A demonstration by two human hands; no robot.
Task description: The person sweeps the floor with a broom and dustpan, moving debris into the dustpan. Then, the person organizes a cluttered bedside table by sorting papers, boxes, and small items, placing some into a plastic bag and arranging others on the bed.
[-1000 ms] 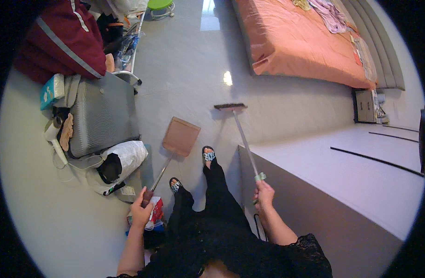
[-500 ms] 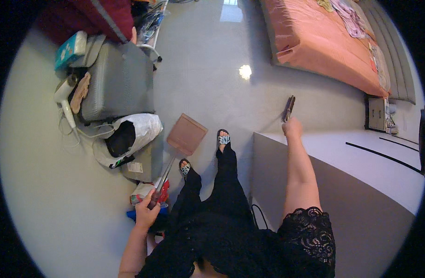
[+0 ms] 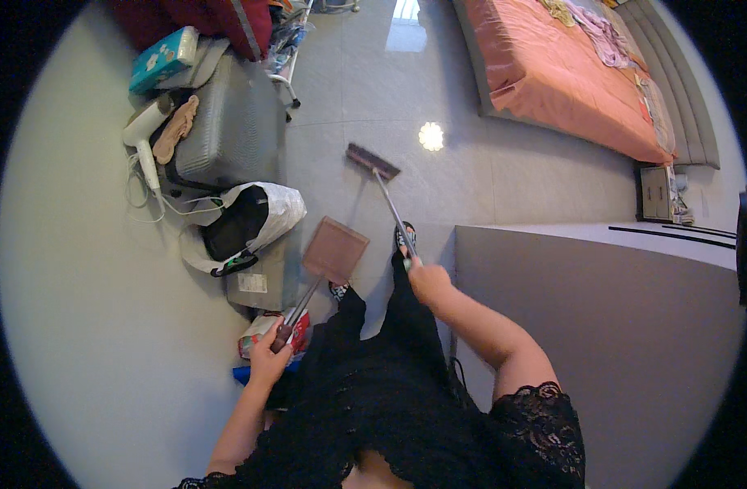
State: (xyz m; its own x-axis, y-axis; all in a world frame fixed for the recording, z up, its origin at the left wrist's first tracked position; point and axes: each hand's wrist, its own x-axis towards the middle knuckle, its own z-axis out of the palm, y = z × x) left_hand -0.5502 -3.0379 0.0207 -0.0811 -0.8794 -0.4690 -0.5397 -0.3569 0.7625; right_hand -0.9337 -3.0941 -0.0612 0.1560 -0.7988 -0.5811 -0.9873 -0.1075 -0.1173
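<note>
My left hand (image 3: pixel 271 355) is closed round the dark grip of a long-handled dustpan (image 3: pixel 335 250). The pinkish-brown pan is just ahead of my left foot, beside the grey boxes. My right hand (image 3: pixel 429 281) grips the metal handle of a broom (image 3: pixel 373 161), fingers wrapped round it near my right foot. The narrow brown broom head, slightly smeared by motion, is beyond the dustpan, apart from it, over the grey tiles. Both slippered feet show in part below the two tools.
Along the left wall are a grey suitcase (image 3: pixel 231 122), a white hair dryer (image 3: pixel 148 130), a white bag (image 3: pixel 280 213) and a storage box (image 3: pixel 268 277). A bed with an orange cover (image 3: pixel 553 90) is at the far right. A low partition (image 3: pixel 585 318) stands on my right.
My right hand has swung the broom leftward from beside the partition, so its head is now beyond the dustpan. The view has shifted slightly; my left hand keeps its hold.
</note>
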